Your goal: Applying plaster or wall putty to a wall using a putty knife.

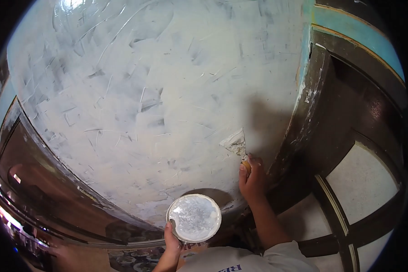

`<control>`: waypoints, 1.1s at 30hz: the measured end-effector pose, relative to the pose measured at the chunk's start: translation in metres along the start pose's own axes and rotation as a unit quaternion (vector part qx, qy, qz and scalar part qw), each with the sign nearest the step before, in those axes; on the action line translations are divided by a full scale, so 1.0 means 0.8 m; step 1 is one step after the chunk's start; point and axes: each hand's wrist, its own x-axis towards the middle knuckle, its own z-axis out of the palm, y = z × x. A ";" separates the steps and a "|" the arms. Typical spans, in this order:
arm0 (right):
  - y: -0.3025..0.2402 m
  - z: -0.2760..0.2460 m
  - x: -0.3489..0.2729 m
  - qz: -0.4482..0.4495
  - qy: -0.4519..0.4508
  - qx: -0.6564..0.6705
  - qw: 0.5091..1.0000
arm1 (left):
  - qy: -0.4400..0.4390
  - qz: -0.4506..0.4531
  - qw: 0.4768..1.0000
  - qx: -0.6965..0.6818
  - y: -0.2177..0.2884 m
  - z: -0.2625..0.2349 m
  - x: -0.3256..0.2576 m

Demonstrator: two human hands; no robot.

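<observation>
In my right hand (253, 177) is a putty knife (235, 143), held by its yellowish handle. Its flared blade carries pale putty and lies close to the wall; whether it touches cannot be told. The wall (181, 99) is smeared with whitish putty in uneven strokes, with greyish patches showing through. My left hand (172, 239) grips the rim of a round white tub lid (195, 218), or shallow tub, at the bottom middle, thumb over the edge. Whitish putty is spread over its inside.
Dark wooden door frames stand at the right (303, 109) and left (54, 158) of the wall. Turquoise paint (358, 34) shows above the right frame. A dark panelled door (371, 113) with pale panels is at the right. Patterned floor covering (133, 259) lies below.
</observation>
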 end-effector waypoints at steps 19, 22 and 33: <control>0.034 0.009 -0.062 -0.007 0.047 0.057 0.997 | 0.047 -0.017 0.999 0.011 -0.004 0.006 0.002; 0.019 0.006 -0.040 -0.016 0.050 0.090 0.995 | 0.042 -0.018 0.999 0.010 0.000 0.012 0.001; 0.032 0.001 -0.066 -0.032 0.001 0.063 0.997 | 0.048 -0.012 0.998 -0.022 0.016 0.014 -0.013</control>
